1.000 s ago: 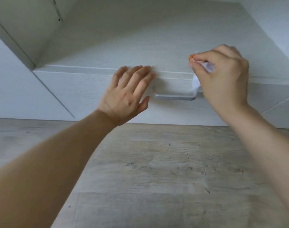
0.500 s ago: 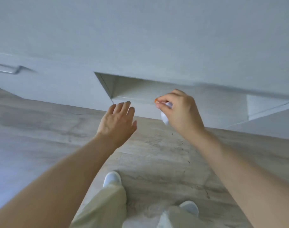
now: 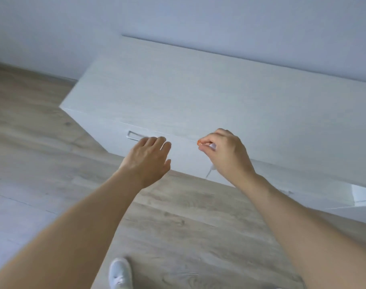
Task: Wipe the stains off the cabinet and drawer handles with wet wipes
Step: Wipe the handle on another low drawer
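A low white cabinet [image 3: 198,97] stands against the wall. On its front face a silver drawer handle [image 3: 134,136] shows at the left, partly hidden by my left hand [image 3: 148,161]. That hand is flat with fingers apart and holds nothing. My right hand [image 3: 226,155] hovers before the cabinet's front edge, to the right of the handle. Its fingers pinch a white wet wipe [image 3: 213,146], of which only a small bit shows at the fingertips and a strip hangs below the hand.
Grey wood-look floor [image 3: 178,215] spreads below and to the left of the cabinet. My white shoe [image 3: 119,274] shows at the bottom edge. A pale wall [image 3: 198,21] runs behind the cabinet. A lower section of the cabinet [image 3: 363,195] shows at far right.
The view swung from a close look at one drawer handle to a higher view of a whole low cabinet. Both hands came off the earlier drawer front; the right still pinches the wipe.
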Motion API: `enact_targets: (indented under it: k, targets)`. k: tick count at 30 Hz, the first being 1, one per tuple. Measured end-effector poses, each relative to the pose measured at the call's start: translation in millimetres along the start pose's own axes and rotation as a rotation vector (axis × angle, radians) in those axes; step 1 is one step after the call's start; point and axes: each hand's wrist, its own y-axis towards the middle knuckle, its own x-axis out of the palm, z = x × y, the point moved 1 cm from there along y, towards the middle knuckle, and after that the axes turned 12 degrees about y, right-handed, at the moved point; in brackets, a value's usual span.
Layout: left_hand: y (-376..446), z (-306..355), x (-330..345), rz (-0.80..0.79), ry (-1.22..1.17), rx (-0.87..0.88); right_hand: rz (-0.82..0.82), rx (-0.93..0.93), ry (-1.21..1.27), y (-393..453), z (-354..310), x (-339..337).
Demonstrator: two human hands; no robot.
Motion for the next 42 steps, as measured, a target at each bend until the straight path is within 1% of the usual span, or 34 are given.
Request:
enact_targets:
  k: [4, 8, 10, 12, 16, 20, 22, 25, 28, 30, 33, 36, 39, 42]
  targets:
    - [-28.4, -66.2, 26.9, -0.009, 0.041, 0.061, -0.055, -0.031, -0.057, 21.4, -40.8, 50.3]
    - [-33.9, -98.3, 49.1, -0.087, 0.062, 0.091, 0.017, 0.008, -0.026, 36.4, -47.0, 73.4]
    - [-28.0, -101.8, 54.7, -0.087, 0.066, 0.105, 0.043, 0.029, -0.016, 40.9, -42.6, 82.9]
    - [-21.1, -100.6, 56.9, -0.046, 0.066, 0.127, 0.073, 0.044, -0.005, 45.6, -35.0, 91.3]
    - [-4.6, -96.7, 75.4, 0.122, 0.069, 0.117, 0.084, 0.067, -0.013, 52.8, -16.4, 112.0]
    - [11.4, -94.3, 118.6, 0.084, 0.113, 0.057, 0.139, 0.041, 0.022, 68.2, 0.6, 139.6]
    - [16.4, -96.1, 146.0, 0.116, 0.204, 0.052, 0.196, 0.015, 0.044, 76.1, 10.6, 153.4]
    - [28.4, -98.6, 192.7, 0.244, 0.318, 0.065, 0.290, -0.071, 0.012, 89.1, 27.2, 177.6]
    - [47.1, -102.6, 242.2, 0.421, 0.350, -0.017, 0.390, -0.200, -0.024, 100.2, 43.3, 207.3]
    - [63.1, -105.5, 272.4, 0.590, 0.330, -0.065, 0.470, -0.314, -0.056, 105.0, 53.5, 224.8]
    - [90.4, -112.6, 311.8, 0.873, 0.303, -0.124, 0.652, -0.489, -0.105, 108.5, 68.7, 240.9]
    - [118.2, -118.5, 336.7, 1.109, 0.292, -0.176, 0.773, -0.614, -0.093, 107.0, 82.9, 254.6]
    - [140.1, -124.5, 346.9, 1.288, 0.288, -0.217, 0.805, -0.699, -0.083, 103.0, 96.2, 271.3]
    - [153.9, -130.2, 347.3, 1.380, 0.293, -0.216, 0.802, -0.743, -0.083, 100.3, 108.2, 282.8]
